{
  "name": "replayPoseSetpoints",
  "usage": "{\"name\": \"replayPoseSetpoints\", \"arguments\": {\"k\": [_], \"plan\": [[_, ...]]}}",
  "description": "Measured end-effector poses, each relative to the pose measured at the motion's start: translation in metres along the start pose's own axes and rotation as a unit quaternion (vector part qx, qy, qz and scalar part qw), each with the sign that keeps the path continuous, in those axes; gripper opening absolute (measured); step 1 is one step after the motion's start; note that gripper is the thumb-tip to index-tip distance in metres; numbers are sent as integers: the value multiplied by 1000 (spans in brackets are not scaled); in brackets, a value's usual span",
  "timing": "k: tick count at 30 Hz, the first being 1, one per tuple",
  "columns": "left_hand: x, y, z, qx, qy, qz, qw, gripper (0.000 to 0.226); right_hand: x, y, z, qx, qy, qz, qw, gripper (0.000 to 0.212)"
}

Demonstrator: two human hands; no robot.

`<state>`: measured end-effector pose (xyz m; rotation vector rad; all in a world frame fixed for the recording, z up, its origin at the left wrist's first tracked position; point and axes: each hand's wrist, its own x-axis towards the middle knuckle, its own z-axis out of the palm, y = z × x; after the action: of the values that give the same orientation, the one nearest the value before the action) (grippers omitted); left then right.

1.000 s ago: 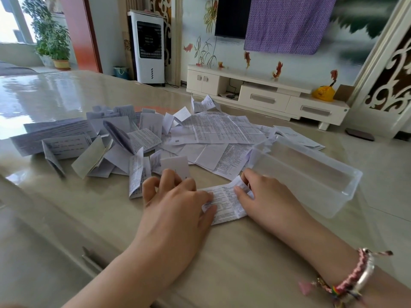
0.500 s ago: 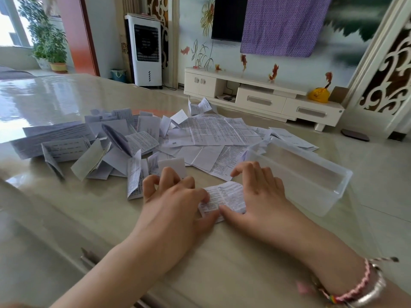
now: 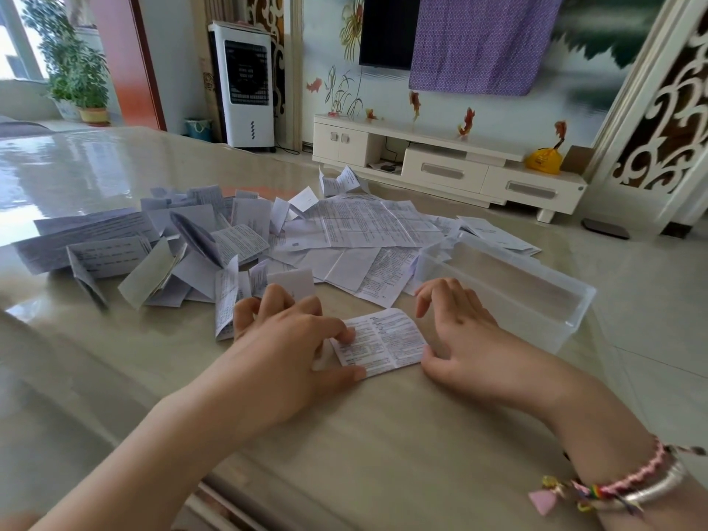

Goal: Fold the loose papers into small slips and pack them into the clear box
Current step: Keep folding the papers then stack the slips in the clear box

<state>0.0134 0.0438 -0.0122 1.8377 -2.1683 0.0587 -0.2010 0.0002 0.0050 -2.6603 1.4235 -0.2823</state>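
Pinning the printed slip (image 3: 379,341) flat on the tabletop (image 3: 383,435), the left hand (image 3: 291,350) pinches its left edge while the right hand (image 3: 463,339), fingers relaxed, touches its right corner with the thumb. Pressing each crease firmly with edges aligned should help it pack neatly into the clear box (image 3: 509,289) just beside the right hand.

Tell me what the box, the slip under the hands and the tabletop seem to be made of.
Box: clear, slightly frosted plastic; the table shows through its walls.
Slip: thin white printed paper, with a sharp fold crease.
Tabletop: probably polished stone or a stone-look surface; beige veining, glossy reflections.
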Motion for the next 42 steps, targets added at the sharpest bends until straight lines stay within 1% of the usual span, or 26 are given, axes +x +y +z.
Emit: {"name": "replayPoseSetpoints", "arguments": {"k": [4, 7, 9, 14, 18, 21, 23, 25, 27, 30, 33, 35, 37, 39, 42], "plan": [[3, -3, -5, -21, -28, 8, 999, 48, 1, 2, -1, 53, -8, -1, 999, 34], [7, -6, -7, -40, -49, 13, 998, 47, 1, -1, -3, 147, 1, -25, 989, 31], [8, -8, -9, -50, -62, 16, 997, 46, 2, -4, -1, 184, -2, -37, 982, 30], [9, -12, -11, -89, -77, 3, 993, 43, 3, -5, 3, 178, -27, -59, 982, 35], [9, -10, -9, -89, -48, -21, 995, 42, 2, -4, -2, 128, -14, -77, 989, 29], [7, -4, -10, -57, -35, -20, 998, 48, 1, -3, -5, 110, -8, -89, 990, 23], [6, -1, -12, -35, -33, -14, 999, 59, 1, -3, -4, 112, 0, -100, 989, 19], [5, 2, -12, -26, -23, -2, 999, 73, 2, -2, -2, 129, 19, -91, 987, 17], [3, 5, -13, -28, -10, 5, 1000, 80, 5, 0, 0, 159, 38, -73, 984, 12], [4, 7, -12, -33, 6, -5, 999, 72, 12, 0, 4, 213, 54, -57, 974, 8], [10, 8, -7, -36, 36, -35, 998, 58, 23, -2, 10, 240, 52, -51, 968, 12], [15, 9, -2, -63, 66, -62, 994, 47, 30, -3, 15, 243, 42, -46, 968, 15], [19, 9, 3, -93, 88, -85, 988, 41, 38, -4, 20, 228, 36, -37, 972, 19], [21, 8, 7, -99, 96, -101, 985, 31, 44, -5, 23, 189, 31, -28, 981, 21], [22, 6, 14, -104, 92, -115, 984, 21, 48, -9, 25, 146, 26, -13, 989, 13]]}}
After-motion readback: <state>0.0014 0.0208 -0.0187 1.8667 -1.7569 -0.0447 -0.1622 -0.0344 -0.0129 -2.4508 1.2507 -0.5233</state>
